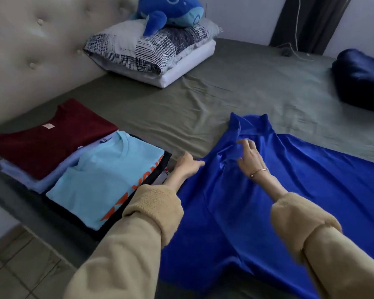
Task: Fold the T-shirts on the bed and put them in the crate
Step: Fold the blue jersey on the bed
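A glossy royal-blue T-shirt (257, 201) lies spread across the near right part of the bed (235, 87), its smooth, slightly shiny cloth rumpled into soft ridges near the collar, which points to the far side. The bed's grey-green sheet is matte and creased in long shallow wrinkles. The left hand (187, 166) rests at the shirt's left edge with its fingers reaching onto the cloth there; whether they pinch it or only touch it cannot be told. The right hand (249, 157) hovers over or lightly touches the bunched fabric just below the collar, fingers spread and loosely bent, a thin bracelet at the wrist. Both arms wear fuzzy tan sleeves with thick rolled cuffs.

To the left, at the near edge of the bed, folded shirts lie in flat rectangles: a maroon shirt (50, 139) on a pale lilac one, and beside it a light-blue shirt (108, 180) with orange print on top of a dark one. Far off sit a patterned pillow (151, 48) on a white one, topped by a blue plush toy (171, 11), against a tufted, buttoned headboard (30, 46). A dark navy bundle (361, 80) lies at the far right
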A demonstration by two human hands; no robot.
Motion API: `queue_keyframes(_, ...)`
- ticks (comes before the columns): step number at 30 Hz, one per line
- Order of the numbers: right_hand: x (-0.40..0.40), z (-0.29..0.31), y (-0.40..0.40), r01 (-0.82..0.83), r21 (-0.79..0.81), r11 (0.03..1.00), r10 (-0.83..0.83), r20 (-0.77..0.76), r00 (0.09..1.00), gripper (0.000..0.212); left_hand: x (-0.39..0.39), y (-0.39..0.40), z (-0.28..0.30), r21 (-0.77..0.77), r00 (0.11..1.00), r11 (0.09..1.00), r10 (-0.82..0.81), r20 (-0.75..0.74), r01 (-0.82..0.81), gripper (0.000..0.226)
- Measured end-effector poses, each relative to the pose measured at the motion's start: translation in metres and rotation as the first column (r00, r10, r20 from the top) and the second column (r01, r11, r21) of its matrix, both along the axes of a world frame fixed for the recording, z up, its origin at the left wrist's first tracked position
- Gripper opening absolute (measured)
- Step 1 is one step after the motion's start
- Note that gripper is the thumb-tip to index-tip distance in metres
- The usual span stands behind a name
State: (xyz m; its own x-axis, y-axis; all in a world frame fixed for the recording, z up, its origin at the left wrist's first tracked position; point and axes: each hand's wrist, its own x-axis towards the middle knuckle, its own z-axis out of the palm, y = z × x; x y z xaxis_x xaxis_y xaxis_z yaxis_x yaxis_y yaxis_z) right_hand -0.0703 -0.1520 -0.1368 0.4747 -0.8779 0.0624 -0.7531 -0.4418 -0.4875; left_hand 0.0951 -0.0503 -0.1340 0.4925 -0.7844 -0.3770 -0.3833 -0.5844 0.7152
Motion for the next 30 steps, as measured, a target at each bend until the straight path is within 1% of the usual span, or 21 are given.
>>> queue_keyframes(1, 0.004, 0.004, -0.013, -0.019, -0.043, 0.999, 0.018, -0.02, 1.0, 0.054, 0.004, -0.006, -0.001, 0.04, 1.0, 0.999, -0.021, -0.017, 0.022, 0.062)
queue_keyframes(2, 0.01, 0.008, -0.027, -0.049, -0.073, 0.996, 0.045, -0.056, 0.997, 0.059, 0.008, -0.011, -0.002, 0.076, 0.999, 0.996, -0.051, -0.014, 0.052, 0.059)
queue_keyframes(4, 0.027, 0.014, -0.055, -0.095, -0.066, 0.993, 0.084, -0.154, 0.984, 0.067, 0.021, -0.021, -0.002, 0.175, 0.992, 0.977, -0.126, 0.024, 0.119, 0.036)
queue_keyframes(5, 0.035, 0.017, -0.063, -0.113, -0.053, 0.992, 0.099, -0.218, 0.971, 0.066, 0.026, -0.022, 0.0, 0.227, 0.985, 0.962, -0.164, 0.05, 0.149, 0.03)
queue_keyframes(7, 0.051, 0.019, -0.078, -0.163, -0.029, 0.986, 0.141, -0.366, 0.92, 0.051, 0.037, -0.023, 0.004, 0.328, 0.976, 0.927, -0.21, 0.049, 0.183, 0.03)
queue_keyframes(8, 0.059, 0.02, -0.083, -0.186, -0.023, 0.982, 0.161, -0.401, 0.902, 0.042, 0.044, -0.023, 0.008, 0.381, 0.976, 0.905, -0.215, 0.027, 0.188, 0.031)
queue_keyframes(9, 0.065, 0.019, -0.087, -0.201, -0.017, 0.979, 0.179, -0.39, 0.903, 0.036, 0.049, -0.023, 0.012, 0.435, 0.976, 0.879, -0.217, 0.005, 0.193, 0.032)
queue_keyframes(10, 0.072, 0.018, -0.089, -0.209, -0.011, 0.978, 0.193, -0.345, 0.919, 0.031, 0.053, -0.025, 0.017, 0.49, 0.976, 0.848, -0.218, -0.025, 0.202, 0.033)
queue_keyframes(12, 0.085, 0.016, -0.094, -0.188, 0.007, 0.982, 0.186, -0.201, 0.962, 0.024, 0.059, -0.029, 0.027, 0.584, 0.974, 0.782, -0.212, -0.076, 0.216, 0.038)
queue_keyframes(14, 0.093, 0.014, -0.095, -0.158, 0.025, 0.987, 0.159, -0.086, 0.983, 0.022, 0.058, -0.034, 0.036, 0.615, 0.97, 0.756, -0.232, -0.067, 0.223, 0.039)
queue_keyframes(15, 0.1, 0.013, -0.098, -0.166, 0.072, 0.984, 0.171, -0.065, 0.983, 0.025, 0.061, -0.04, 0.04, 0.614, 0.965, 0.757, -0.259, -0.031, 0.223, 0.037)
queue_keyframes(18, 0.102, 0.007, -0.101, -0.286, 0.245, 0.926, 0.32, -0.112, 0.941, 0.045, 0.061, -0.057, 0.041, 0.562, 0.95, 0.801, -0.301, 0.084, 0.205, 0.03)
queue_keyframes(19, 0.1, 0.005, -0.102, -0.304, 0.255, 0.918, 0.337, -0.095, 0.937, 0.049, 0.062, -0.063, 0.039, 0.534, 0.953, 0.823, -0.287, 0.101, 0.192, 0.027)
queue_keyframes(20, 0.097, 0.005, -0.103, -0.297, 0.229, 0.927, 0.322, -0.081, 0.943, 0.051, 0.064, -0.069, 0.038, 0.499, 0.961, 0.849, -0.257, 0.103, 0.174, 0.027)
queue_keyframes(22, 0.088, 0.01, -0.117, -0.188, 0.124, 0.974, 0.202, -0.118, 0.972, 0.051, 0.065, -0.091, 0.033, 0.41, 0.971, 0.897, -0.22, 0.088, 0.166, 0.029)
queue_keyframes(24, 0.076, 0.017, -0.134, -0.048, 0.025, 0.999, 0.052, -0.189, 0.981, 0.051, 0.063, -0.111, 0.029, 0.304, 0.973, 0.931, -0.226, 0.053, 0.2, 0.041)
queue_keyframes(25, 0.068, 0.02, -0.149, 0.041, 0.001, 0.999, -0.04, -0.202, 0.979, 0.051, 0.061, -0.126, 0.027, 0.257, 0.968, 0.938, -0.249, 0.038, 0.231, 0.048)
queue_keyframes(26, 0.061, 0.022, -0.16, 0.135, 0.012, 0.991, -0.13, -0.201, 0.971, 0.049, 0.058, -0.138, 0.025, 0.224, 0.961, 0.939, -0.274, 0.028, 0.261, 0.052)
queue_keyframes(28, 0.049, 0.023, -0.182, 0.321, 0.118, 0.94, -0.287, -0.238, 0.928, 0.052, 0.052, -0.164, 0.02, 0.204, 0.945, 0.926, -0.327, 0.008, 0.318, 0.058)
queue_keyframes(30, 0.036, 0.022, -0.202, 0.496, 0.222, 0.84, -0.408, -0.344, 0.846, 0.069, 0.047, -0.192, 0.018, 0.184, 0.941, 0.923, -0.333, -0.059, 0.338, 0.063)
